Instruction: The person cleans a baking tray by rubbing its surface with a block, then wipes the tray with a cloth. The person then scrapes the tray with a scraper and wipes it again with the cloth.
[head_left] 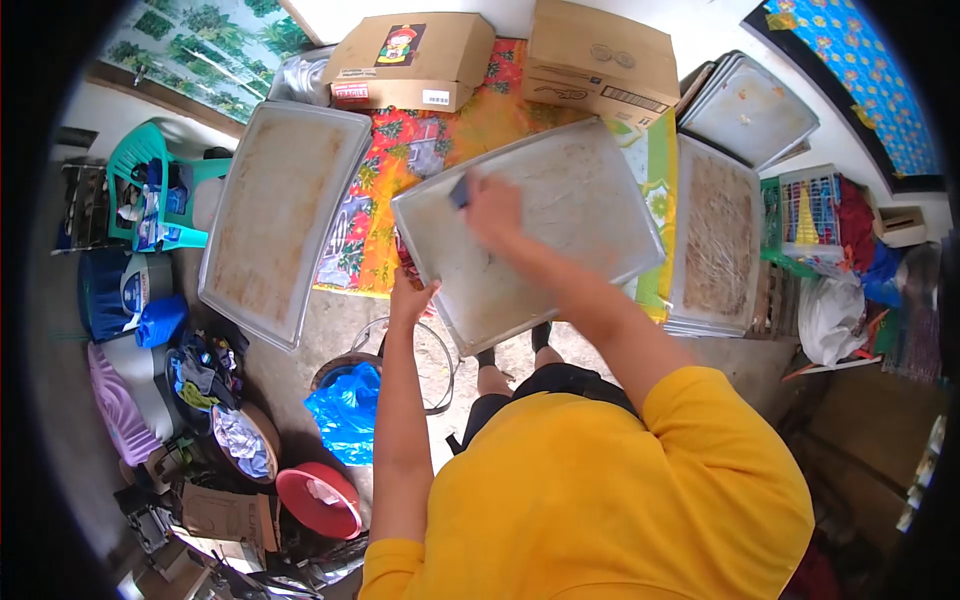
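A large grey metal baking tray (560,210) lies tilted across the table in front of me, with brownish stains on its surface. My left hand (410,297) grips its left edge, fingers closed around the rim. Over the tray's upper left part, my right hand (493,212) is blurred by motion and closed on a small dark blue block (461,191). This block touches or nearly touches the tray; whether it is a sponge or a scraper I cannot make out.
Stained trays stand at the left (285,210) and in a stack at the right (715,240). Two cardboard boxes (410,60) (600,60) sit at the back on a floral tablecloth (385,200). A blue plastic bag (347,410) and a red basin (320,500) are lower left.
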